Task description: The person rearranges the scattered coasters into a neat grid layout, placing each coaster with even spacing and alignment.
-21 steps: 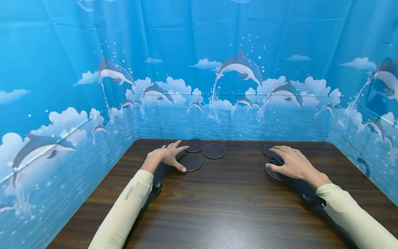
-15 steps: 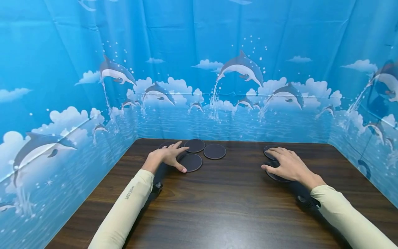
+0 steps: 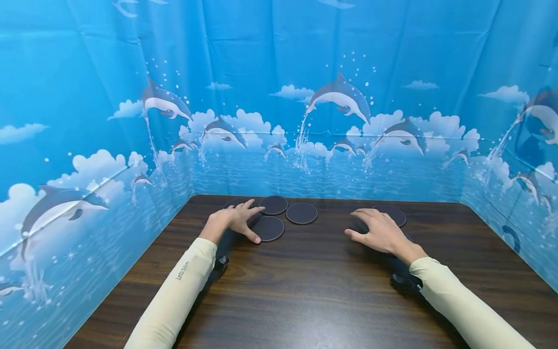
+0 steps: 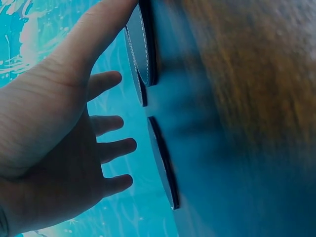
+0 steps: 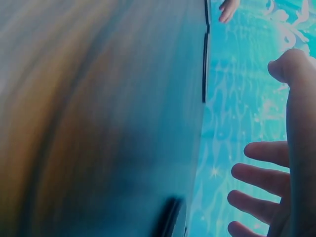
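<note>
Round dark coasters with stitched edges lie flat at the far side of the table. My left hand (image 3: 232, 220) hovers, fingers spread, over the left group: one coaster (image 3: 271, 229) shows beside the thumb, others (image 3: 273, 205) (image 3: 302, 213) lie behind and to the right, and a far-left coaster (image 3: 234, 202) is partly hidden by the fingers. In the left wrist view a gap shows between the fingertips and a coaster (image 4: 163, 165). My right hand (image 3: 378, 230), fingers loosely extended and holding nothing, is above the table left of a coaster (image 3: 392, 214); another coaster (image 3: 408, 237) is mostly hidden behind it.
The dark wood-grain table (image 3: 305, 291) reaches back to a blue curtain (image 3: 261, 97) printed with dolphins, which encloses the back and both sides. Dark wrist devices (image 3: 405, 282) sit under both wrists.
My right hand has moved left, off the two right coasters, uncovering the far one. My left hand and the coasters stay in place; the head view shifts slightly.
</note>
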The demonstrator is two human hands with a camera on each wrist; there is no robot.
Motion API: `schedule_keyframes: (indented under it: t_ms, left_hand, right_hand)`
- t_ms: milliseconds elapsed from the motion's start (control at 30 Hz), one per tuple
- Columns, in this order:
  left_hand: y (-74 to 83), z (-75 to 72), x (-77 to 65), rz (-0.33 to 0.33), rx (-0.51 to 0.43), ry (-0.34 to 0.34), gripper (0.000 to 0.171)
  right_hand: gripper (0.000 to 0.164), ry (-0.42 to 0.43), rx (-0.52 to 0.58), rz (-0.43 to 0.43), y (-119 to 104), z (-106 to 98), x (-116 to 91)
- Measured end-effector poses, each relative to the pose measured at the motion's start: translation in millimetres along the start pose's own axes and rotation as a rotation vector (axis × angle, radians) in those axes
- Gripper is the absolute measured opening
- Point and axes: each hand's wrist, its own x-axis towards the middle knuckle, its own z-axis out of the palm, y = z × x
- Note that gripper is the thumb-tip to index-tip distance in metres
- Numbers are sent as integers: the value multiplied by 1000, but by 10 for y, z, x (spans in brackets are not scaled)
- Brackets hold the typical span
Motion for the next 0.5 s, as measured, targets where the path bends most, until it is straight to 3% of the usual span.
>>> schedule_keyframes:
  t_ms: [500]
  left_hand:
    - [19, -33, -47, -24, -21, -13, 105]
  right_hand:
    - [83, -1, 71, -20, -347, 176, 234]
